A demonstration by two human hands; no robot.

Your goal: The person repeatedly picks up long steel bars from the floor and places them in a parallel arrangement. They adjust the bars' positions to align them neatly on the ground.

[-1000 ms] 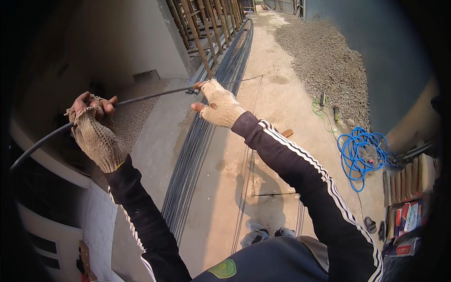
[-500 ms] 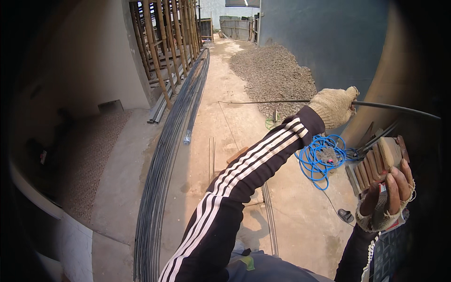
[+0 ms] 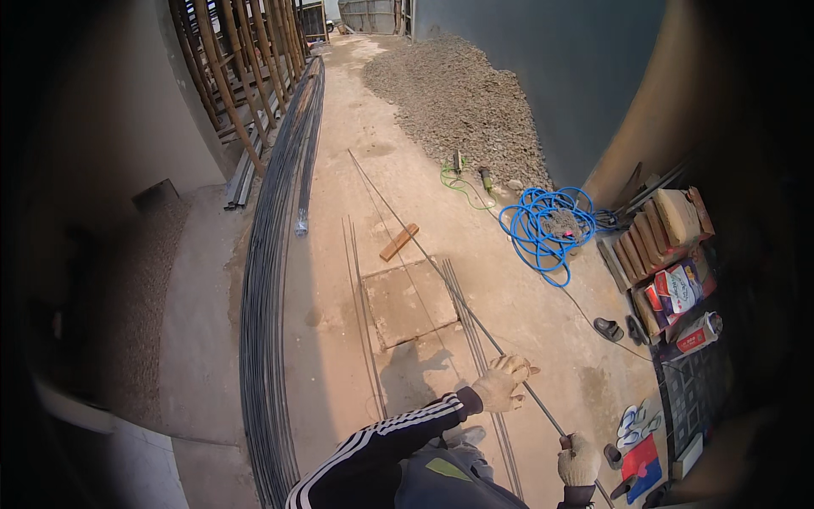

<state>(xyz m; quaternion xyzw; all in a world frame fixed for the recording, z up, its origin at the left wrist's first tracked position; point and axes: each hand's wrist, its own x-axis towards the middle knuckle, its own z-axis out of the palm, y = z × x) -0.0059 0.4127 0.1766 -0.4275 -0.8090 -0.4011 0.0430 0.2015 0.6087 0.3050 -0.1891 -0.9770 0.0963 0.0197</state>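
Steel is the stuff in hand: a long thin rod (image 3: 441, 270) slants over the concrete ground (image 3: 339, 153) from twelve o'clock down to five o'clock. Both gloved hands are curled shut around its near end. The left hand (image 3: 502, 383), on a striped black sleeve (image 3: 386, 433), wraps the rod at six o'clock. The right hand (image 3: 579, 461) clamps it just below, toward five o'clock. A bundle of long dark bars (image 3: 267, 297) runs along at nine o'clock. A coiled blue hose (image 3: 543, 225) lies at two o'clock beside a gravel heap (image 3: 458, 93).
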